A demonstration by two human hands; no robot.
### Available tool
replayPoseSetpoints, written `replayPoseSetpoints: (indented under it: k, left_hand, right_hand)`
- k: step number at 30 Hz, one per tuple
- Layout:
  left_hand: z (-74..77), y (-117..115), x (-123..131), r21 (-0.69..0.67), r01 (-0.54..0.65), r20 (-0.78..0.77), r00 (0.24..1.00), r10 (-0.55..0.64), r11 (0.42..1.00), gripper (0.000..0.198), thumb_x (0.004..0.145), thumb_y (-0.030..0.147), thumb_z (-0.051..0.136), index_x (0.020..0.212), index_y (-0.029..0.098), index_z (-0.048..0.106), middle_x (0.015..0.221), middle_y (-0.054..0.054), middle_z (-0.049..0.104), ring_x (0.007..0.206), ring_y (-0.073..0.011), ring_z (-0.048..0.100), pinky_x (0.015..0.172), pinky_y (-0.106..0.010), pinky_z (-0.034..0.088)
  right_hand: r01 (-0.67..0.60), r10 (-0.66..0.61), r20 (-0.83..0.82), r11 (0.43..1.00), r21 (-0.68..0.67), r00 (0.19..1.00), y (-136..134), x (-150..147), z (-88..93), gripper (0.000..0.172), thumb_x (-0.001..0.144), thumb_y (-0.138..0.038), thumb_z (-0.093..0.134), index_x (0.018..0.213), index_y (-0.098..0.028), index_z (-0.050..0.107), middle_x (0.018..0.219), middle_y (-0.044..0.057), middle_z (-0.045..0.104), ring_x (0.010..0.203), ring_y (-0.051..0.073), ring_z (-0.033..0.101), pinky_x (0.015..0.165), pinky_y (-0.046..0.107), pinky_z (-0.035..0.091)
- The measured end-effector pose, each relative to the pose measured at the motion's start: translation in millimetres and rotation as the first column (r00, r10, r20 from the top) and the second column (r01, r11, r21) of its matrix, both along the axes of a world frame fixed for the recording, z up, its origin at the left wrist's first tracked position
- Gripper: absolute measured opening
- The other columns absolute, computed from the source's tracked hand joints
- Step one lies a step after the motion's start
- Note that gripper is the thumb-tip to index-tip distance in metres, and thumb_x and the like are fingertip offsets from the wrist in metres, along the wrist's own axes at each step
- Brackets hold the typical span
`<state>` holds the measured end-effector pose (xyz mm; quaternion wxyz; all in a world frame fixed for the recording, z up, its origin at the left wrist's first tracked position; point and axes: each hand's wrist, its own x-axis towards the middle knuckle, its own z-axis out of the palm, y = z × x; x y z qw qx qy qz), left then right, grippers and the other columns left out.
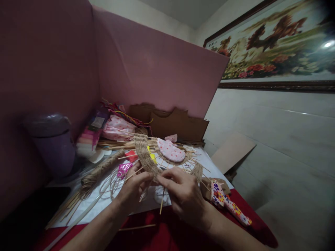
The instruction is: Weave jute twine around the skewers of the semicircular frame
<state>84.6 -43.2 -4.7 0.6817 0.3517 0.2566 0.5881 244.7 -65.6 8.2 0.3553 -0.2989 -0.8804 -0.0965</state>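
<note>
A half-round piece woven of twine over thin sticks (143,152) is held up in front of me, with sticks poking out past its rim. Pink spotted cloth (171,150) covers its inner part. My left hand (137,181) is closed on the lower left of the woven band, thumb in front. At the band's lower edge, the fingers of my right hand (183,191) are pinched together against the weave. Whether they also grip a strand of twine is hidden. A loose stick end (162,201) hangs down between the hands.
On the left lie a twine roll (102,170), a bundle of sticks (72,205) and a purple bin (54,146). Behind are folded cloths (119,127) and brown cardboard (178,123). A flower-patterned object (230,202) lies right, near the red table edge (261,226).
</note>
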Motion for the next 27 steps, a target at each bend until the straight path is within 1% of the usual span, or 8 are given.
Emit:
replayPoseSetpoints:
  k: [3, 7, 11, 13, 18, 20, 23, 27]
  left_hand:
    - [1.3, -0.7, -0.2, 0.001, 0.004, -0.004, 1.000, -0.004, 1.000, 0.052, 0.062, 0.005, 0.061, 0.112, 0.018, 0.060, 0.096, -0.006, 0.071, 0.093, -0.0232, 0.065, 0.075, -0.030, 0.053]
    - [3.5, -1.6, 0.8, 0.009, 0.001, 0.004, 1.000, -0.001, 1.000, 0.051, 0.060, 0.004, 0.061, 0.110, 0.018, 0.061, 0.092, -0.004, 0.072, 0.092, -0.0232, 0.066, 0.077, -0.030, 0.052]
    - [2.3, -0.3, -0.2, -0.004, -0.029, 0.031, 0.999, 0.029, 1.000, 0.052, 0.058, 0.002, 0.062, 0.108, 0.019, 0.062, 0.091, -0.003, 0.072, 0.092, -0.0229, 0.066, 0.076, -0.029, 0.053]
    - [1.5, 0.3, -1.6, -0.002, -0.023, 0.036, 0.999, 0.023, 1.000, 0.051, 0.060, 0.003, 0.062, 0.108, 0.019, 0.061, 0.092, -0.003, 0.072, 0.092, -0.0223, 0.066, 0.076, -0.028, 0.053]
    - [1.5, 1.1, -3.5, -0.024, -0.007, 0.017, 1.000, 0.007, 1.000, 0.051, 0.060, 0.005, 0.063, 0.110, 0.018, 0.061, 0.092, -0.005, 0.072, 0.084, -0.0217, 0.068, 0.075, -0.031, 0.054]
    - [0.9, 1.6, -3.3, -0.020, -0.002, 0.028, 1.000, 0.003, 1.000, 0.051, 0.061, 0.005, 0.063, 0.110, 0.018, 0.061, 0.092, -0.005, 0.073, 0.085, -0.0214, 0.068, 0.076, -0.030, 0.054]
    - [-0.3, 2.3, -2.5, -0.006, -0.004, 0.046, 0.999, 0.004, 1.000, 0.052, 0.060, 0.004, 0.062, 0.110, 0.019, 0.061, 0.093, -0.004, 0.073, 0.087, -0.0208, 0.067, 0.076, -0.028, 0.053]
    - [-1.1, 2.5, -2.6, -0.020, -0.037, 0.040, 0.998, 0.038, 0.999, 0.053, 0.059, 0.003, 0.063, 0.109, 0.020, 0.061, 0.090, -0.003, 0.073, 0.086, -0.0210, 0.068, 0.073, -0.027, 0.054]
  right_hand:
    - [0.062, -0.063, -0.065, 0.998, -0.018, 0.996, -2.6, 0.7, 7.1, 0.032, 0.081, -0.006, 0.045, 0.106, -0.014, 0.062, 0.090, 0.009, 0.060, 0.083, 0.019, 0.055, 0.066, 0.031, 0.047]
    - [0.088, -0.086, 0.066, 0.996, -0.017, 0.994, -4.2, -5.7, 7.3, 0.031, 0.078, -0.007, 0.049, 0.105, -0.015, 0.063, 0.089, 0.009, 0.059, 0.081, 0.019, 0.053, 0.065, 0.031, 0.045]
    - [0.082, -0.090, 0.164, 0.995, 0.053, 0.982, -2.8, -10.8, 1.4, 0.032, 0.077, -0.007, 0.049, 0.105, -0.013, 0.062, 0.088, 0.010, 0.060, 0.080, 0.021, 0.052, 0.063, 0.032, 0.044]
    - [0.076, -0.081, 0.131, 0.996, 0.040, 0.988, -2.5, -9.6, 1.8, 0.033, 0.077, -0.008, 0.048, 0.107, -0.014, 0.062, 0.090, 0.010, 0.061, 0.080, 0.021, 0.052, 0.063, 0.032, 0.045]
    - [0.100, -0.103, -0.081, 0.994, -0.041, 0.991, -4.2, -2.6, 10.5, 0.032, 0.080, -0.005, 0.045, 0.106, -0.014, 0.063, 0.091, 0.009, 0.059, 0.084, 0.020, 0.053, 0.067, 0.031, 0.046]
    - [0.109, -0.112, -0.044, 0.992, -0.057, 0.993, -4.8, -2.8, 11.5, 0.034, 0.080, -0.006, 0.046, 0.108, -0.016, 0.063, 0.093, 0.009, 0.058, 0.085, 0.020, 0.053, 0.067, 0.032, 0.046]
    - [0.125, -0.124, 0.076, 0.992, -0.016, 0.989, -4.7, -7.4, 7.9, 0.037, 0.078, -0.009, 0.050, 0.111, -0.018, 0.062, 0.091, 0.009, 0.058, 0.083, 0.021, 0.051, 0.065, 0.033, 0.044]
    - [0.137, -0.142, 0.160, 0.990, 0.040, 0.977, -3.4, -12.3, 3.0, 0.032, 0.079, -0.011, 0.053, 0.110, -0.015, 0.062, 0.090, 0.009, 0.059, 0.082, 0.022, 0.050, 0.064, 0.034, 0.042]
